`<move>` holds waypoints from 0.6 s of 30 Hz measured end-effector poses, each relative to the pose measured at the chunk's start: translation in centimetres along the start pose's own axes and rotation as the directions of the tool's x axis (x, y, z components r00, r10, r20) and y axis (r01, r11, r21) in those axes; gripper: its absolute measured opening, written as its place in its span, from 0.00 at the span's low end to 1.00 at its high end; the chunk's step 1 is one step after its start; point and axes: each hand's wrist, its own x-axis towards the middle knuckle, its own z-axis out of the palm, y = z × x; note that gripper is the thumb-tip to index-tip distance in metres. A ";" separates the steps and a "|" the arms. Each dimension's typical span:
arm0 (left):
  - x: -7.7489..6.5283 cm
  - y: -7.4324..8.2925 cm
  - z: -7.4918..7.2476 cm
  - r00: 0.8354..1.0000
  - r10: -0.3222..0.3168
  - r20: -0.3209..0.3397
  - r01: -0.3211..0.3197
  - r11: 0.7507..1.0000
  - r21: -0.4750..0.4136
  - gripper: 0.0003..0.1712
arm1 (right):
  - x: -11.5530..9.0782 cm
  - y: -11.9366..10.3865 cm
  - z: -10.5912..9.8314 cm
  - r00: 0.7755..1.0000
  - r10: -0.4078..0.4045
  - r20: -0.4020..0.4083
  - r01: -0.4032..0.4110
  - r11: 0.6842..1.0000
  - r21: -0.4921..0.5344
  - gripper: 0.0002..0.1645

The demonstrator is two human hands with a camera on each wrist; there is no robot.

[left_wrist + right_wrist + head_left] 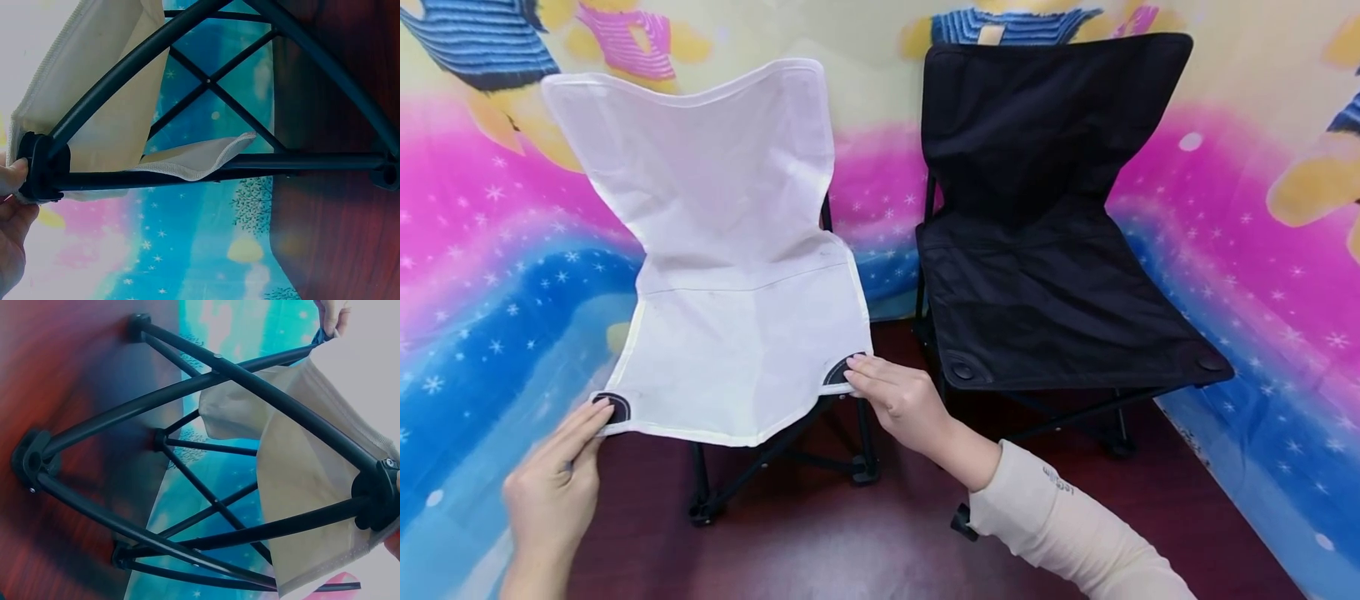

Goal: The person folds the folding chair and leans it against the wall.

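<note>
A white folding chair [745, 333] stands unfolded on the left, its cloth seat sagging at the front edge. My left hand [556, 471] grips the seat's front left corner, fingers on top of the black corner patch [617, 407]. In the left wrist view, the thumb and fingers pinch the corner by a black plastic joint [42, 165]. At the front right corner my right hand [904, 398] pinches the other black patch [841, 369]. Below the cloth, the right wrist view shows crossed black tubes [269, 394] and a corner joint [378, 494] beside the fingertips.
A black folding chair [1045, 300] stands unfolded close on the right. Both chairs are on a dark red wood-look floor [820, 542]. Behind and on both sides hangs a printed backdrop [880, 183]. Black feet [865, 471] of the white chair rest on the floor.
</note>
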 end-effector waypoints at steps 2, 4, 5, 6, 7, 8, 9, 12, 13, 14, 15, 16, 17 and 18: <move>0.1 0.1 0.0 1.000 0.006 -0.005 -0.006 1.000 -0.005 0.14 | 0.1 0.0 0.0 1.000 0.002 -0.006 -0.002 1.000 0.002 0.11; 0.2 0.2 0.0 1.000 0.008 -0.007 -0.008 1.000 -0.007 0.15 | 0.2 0.0 0.0 1.000 0.001 -0.012 -0.001 1.000 0.003 0.10; 0.2 0.3 0.0 1.000 0.007 -0.008 -0.007 1.000 -0.007 0.15 | 0.2 0.0 0.0 1.000 0.002 -0.013 -0.002 1.000 0.005 0.10; 0.2 0.3 0.0 1.000 0.006 -0.009 -0.006 1.000 -0.007 0.14 | 0.2 -0.1 0.0 1.000 0.001 -0.016 -0.001 1.000 0.003 0.10; 0.3 0.4 0.1 1.000 0.004 -0.010 -0.004 1.000 -0.007 0.14 | 0.3 -0.1 0.0 1.000 0.000 -0.017 0.000 1.000 0.004 0.10; 0.3 0.4 0.1 1.000 0.001 -0.012 -0.001 1.000 -0.007 0.14 | 0.3 -0.1 0.0 1.000 0.000 -0.019 0.000 1.000 0.004 0.10; 0.3 0.5 0.1 1.000 -0.001 -0.013 0.001 1.000 -0.006 0.14 | 0.4 0.0 0.0 1.000 0.001 -0.020 -0.001 1.000 0.006 0.10; 0.4 0.7 0.1 1.000 -0.012 -0.015 0.012 1.000 -0.003 0.13 | 0.5 0.0 0.0 1.000 0.004 -0.022 -0.004 1.000 0.011 0.10; 0.5 0.7 0.1 1.000 -0.016 -0.013 0.016 1.000 -0.001 0.13 | 0.5 0.0 0.0 1.000 0.006 -0.021 -0.006 1.000 0.015 0.09; 0.5 0.8 0.1 1.000 -0.020 -0.010 0.020 1.000 0.001 0.13 | 0.5 0.0 0.0 1.000 0.007 -0.021 -0.007 1.000 0.018 0.09; 0.5 0.8 0.1 1.000 -0.023 -0.008 0.023 1.000 0.004 0.13 | 0.6 0.0 0.0 1.000 0.008 -0.022 -0.008 1.000 0.020 0.09; 0.6 0.9 0.1 1.000 -0.025 -0.007 0.025 1.000 0.005 0.13 | 0.6 0.0 0.0 1.000 0.009 -0.022 -0.008 1.000 0.021 0.09; 0.6 0.9 0.1 1.000 -0.025 -0.007 0.025 1.000 0.005 0.13 | 0.7 0.0 0.0 1.000 0.011 -0.022 -0.010 1.000 0.026 0.09; 0.6 1.0 0.1 1.000 -0.023 -0.004 0.023 1.000 0.006 0.13 | 0.7 0.0 0.1 1.000 0.009 -0.023 -0.009 1.000 0.027 0.09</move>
